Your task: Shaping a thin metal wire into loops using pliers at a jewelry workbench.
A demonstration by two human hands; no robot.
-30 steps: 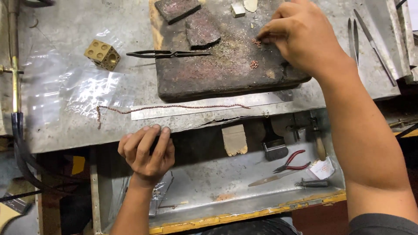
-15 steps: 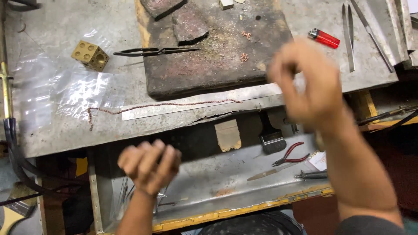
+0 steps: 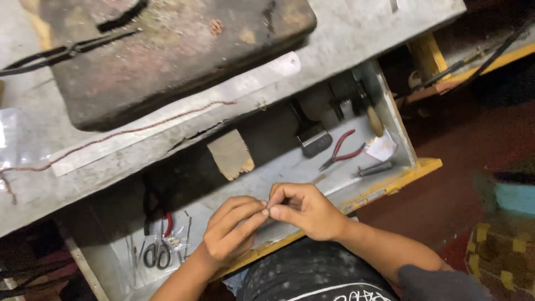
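Open drawer [image 3: 390,120]: left hand [image 3: 231,234], right hand [image 3: 304,209] fingertips touching, near front edge.

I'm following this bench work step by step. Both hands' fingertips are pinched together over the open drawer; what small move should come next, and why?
Probably keep the pinch low over the drawer and pass the piece to one hand. The left hand and right hand meet fingertip to fingertip; whatever is between them is too small to see, so if it dropped, the drawer should catch it.
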